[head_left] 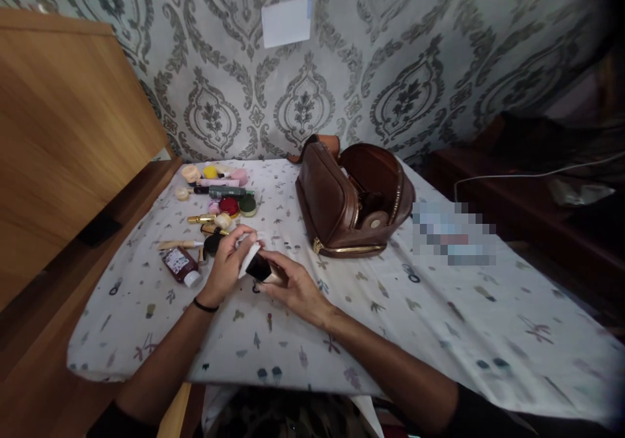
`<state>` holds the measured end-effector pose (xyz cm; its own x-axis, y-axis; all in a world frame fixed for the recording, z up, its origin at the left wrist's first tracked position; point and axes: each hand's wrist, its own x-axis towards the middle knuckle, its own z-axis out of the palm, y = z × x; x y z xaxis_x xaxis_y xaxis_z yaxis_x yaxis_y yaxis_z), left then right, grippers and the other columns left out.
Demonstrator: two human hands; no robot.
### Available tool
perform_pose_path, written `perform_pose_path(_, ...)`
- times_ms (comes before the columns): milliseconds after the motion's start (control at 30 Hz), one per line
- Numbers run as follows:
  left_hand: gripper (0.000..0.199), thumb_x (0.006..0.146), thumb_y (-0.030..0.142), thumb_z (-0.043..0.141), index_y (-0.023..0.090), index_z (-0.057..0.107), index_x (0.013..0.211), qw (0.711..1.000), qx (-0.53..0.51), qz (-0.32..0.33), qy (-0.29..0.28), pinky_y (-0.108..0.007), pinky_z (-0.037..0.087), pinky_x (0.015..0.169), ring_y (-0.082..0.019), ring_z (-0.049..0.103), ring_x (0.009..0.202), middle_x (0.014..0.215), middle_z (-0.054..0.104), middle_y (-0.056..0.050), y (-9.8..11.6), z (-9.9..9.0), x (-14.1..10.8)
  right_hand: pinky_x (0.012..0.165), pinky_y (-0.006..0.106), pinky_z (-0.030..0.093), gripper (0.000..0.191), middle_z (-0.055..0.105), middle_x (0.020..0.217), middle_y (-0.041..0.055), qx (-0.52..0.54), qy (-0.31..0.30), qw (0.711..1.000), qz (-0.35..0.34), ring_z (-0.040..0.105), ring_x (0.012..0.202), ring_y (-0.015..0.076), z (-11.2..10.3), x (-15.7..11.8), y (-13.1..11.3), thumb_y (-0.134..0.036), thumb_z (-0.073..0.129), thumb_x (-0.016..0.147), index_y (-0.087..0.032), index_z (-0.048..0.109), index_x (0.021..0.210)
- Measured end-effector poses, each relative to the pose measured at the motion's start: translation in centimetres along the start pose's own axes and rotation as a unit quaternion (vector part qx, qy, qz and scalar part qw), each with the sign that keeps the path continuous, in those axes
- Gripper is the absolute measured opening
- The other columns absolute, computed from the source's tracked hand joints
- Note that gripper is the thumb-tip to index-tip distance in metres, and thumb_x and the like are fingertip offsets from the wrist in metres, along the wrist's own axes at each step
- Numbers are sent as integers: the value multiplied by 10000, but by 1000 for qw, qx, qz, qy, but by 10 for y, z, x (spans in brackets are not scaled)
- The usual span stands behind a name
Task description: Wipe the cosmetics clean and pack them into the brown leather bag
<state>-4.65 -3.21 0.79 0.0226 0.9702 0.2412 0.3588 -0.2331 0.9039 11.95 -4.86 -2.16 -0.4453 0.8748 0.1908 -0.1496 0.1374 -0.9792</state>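
Observation:
My right hand is closed round a small cosmetic bottle with a black end and a pale golden body. Pinched in my left hand is a white wipe, which lies against the bottle's black end. Close to my left hand are a round black compact and a dark red bottle with a white cap. A brown leather bag stands beyond my right hand, its zipped top gaping. Its inside is mostly in shadow.
Several jars and tubes crowd the table's far left, among them a red jar and a green tube. A wooden cabinet borders the left side. A blurred-out item lies right of the bag. A patterned wall rises behind.

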Motion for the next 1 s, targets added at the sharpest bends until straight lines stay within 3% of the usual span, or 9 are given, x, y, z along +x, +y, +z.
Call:
perform_pose_path(100,246,914,405,515,189,620,966,986,150,51,52,-304,466,758,-196,615,820,885,677,-38,-8,-7,4,1033,344,374,466,642,1128,34,46,25,999,1,571,1087,197,1,2,1,-232,775,721,-248,633,1164)
perform_pose_path(200,266,943,367,476,179,660,981,949,289,116,53,-397,428,920,-251,596,997,977,696,-80,-10,-13,4,962,307,395,503,616,1097,21,66,60,996,-5,557,1037,180,-1,4,1,-253,779,714,-255,610,1187)
perform_pose_path(267,307,970,335,412,165,667,976,943,288,151,69,-417,419,953,-252,592,1024,992,698,-95,-7,-15,3,839,275,411,585,586,958,-9,42,76,996,-2,542,888,154,-4,4,0,-269,777,718,-262,565,1263)
perform_pose_path(333,327,981,322,380,162,662,1019,958,226,164,72,-391,449,941,-230,612,1016,1023,700,-96,-2,-14,0,722,256,385,691,526,837,-40,8,80,997,1,489,748,133,-6,3,0,-293,781,717,-257,495,1345)
perform_pose_path(467,336,940,366,480,199,623,1194,984,126,114,-58,-307,542,837,-211,665,996,1108,702,-81,14,-12,-4,700,270,363,834,534,869,-29,-26,65,997,-13,482,751,142,-9,2,1,-344,777,718,-253,366,1438)
perform_pose_path(600,409,856,366,603,261,611,1251,972,136,102,-164,-280,582,738,-215,696,918,1197,688,-66,27,-15,0,688,275,367,885,531,872,-22,-30,79,996,-27,478,753,148,-10,0,2,-359,770,721,-248,306,1467)
perform_pose_path(700,396,837,334,609,293,631,1231,964,157,121,-179,-269,588,699,-220,694,922,1184,695,-49,34,-17,8,664,272,373,893,539,877,-15,-15,95,995,-26,483,745,151,-10,0,5,-386,777,714,-263,309,1465)
perform_pose_path(900,430,885,416,573,300,587,1299,951,185,91,-229,-290,577,802,-229,667,1026,1223,671,-55,49,-17,27,650,268,393,883,546,853,-15,43,117,992,-27,506,737,156,-14,4,6,-485,836,613,-279,430,1369)
perform_pose_path(1000,428,880,419,578,318,596,1295,944,193,114,-240,-283,583,788,-230,674,1015,1223,680,-48,55,-18,39,622,260,380,868,537,819,-23,83,116,990,-20,498,703,149,-16,6,0,-527,839,590,-282,456,1329)
